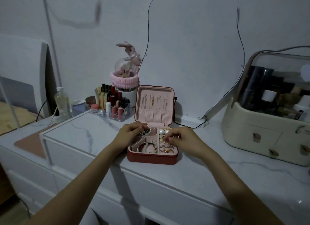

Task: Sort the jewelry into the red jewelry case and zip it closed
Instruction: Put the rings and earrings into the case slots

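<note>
Still sorting: red jewelry case (151,157) open on dresser, right hand (184,141) pinching something tiny over ring slots (earring?), left hand (130,132) curled round beads. Zipping comes later.

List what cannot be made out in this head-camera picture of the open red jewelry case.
- Head view: back-left compartment of the red zip-up jewelry case, covered by the left hand.
- What the right hand pinches: too small.
- The case's zipper: not visible.
- Cream cosmetics box: cut off by the right edge.
</note>
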